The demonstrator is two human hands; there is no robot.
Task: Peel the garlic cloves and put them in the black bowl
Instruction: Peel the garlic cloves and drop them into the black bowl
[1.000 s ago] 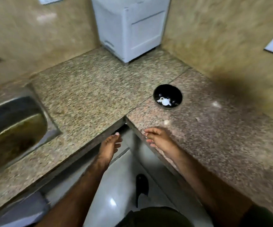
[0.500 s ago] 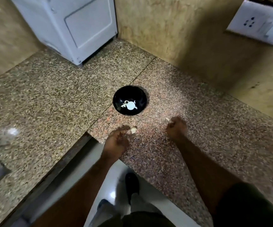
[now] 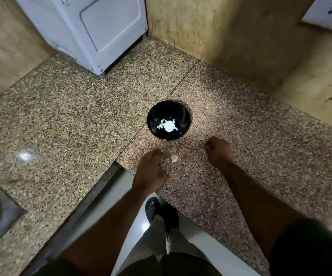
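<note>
- Reaching for the garlic clove (image 3: pixel 174 157), I see it lying loose on the desk (image 3: pixel 81 120), between my two hands and just short of the black bowl (image 3: pixel 183 114).
- My left hand (image 3: pixel 151 172) is just beside the clove, fingers loosely curled with nothing between them. That grip is not yet on it; if I pinch carelessly, the small rounded clove could squirt sideways across the smooth stone.
- My right hand (image 3: pixel 219 152) sits knuckles-up near the bowl. Its fingers curl under, so I cannot tell whether that grip is bunched on a scrap of something or on nothing.
- The clove looks to be in its papery skin. Dry skin may tear in flakes, and bits could drop into the bowl among the peeled pieces (image 3: pixel 162 126) already there.
- The bowl looks light and stands close to both hands; a knock from my wrist could slide or tip it.
- The desk's inner corner edge is near my left wrist, so a clove flicked toward me could fall to the floor (image 3: pixel 211 248) by my sandal (image 3: pixel 151 209).
</note>
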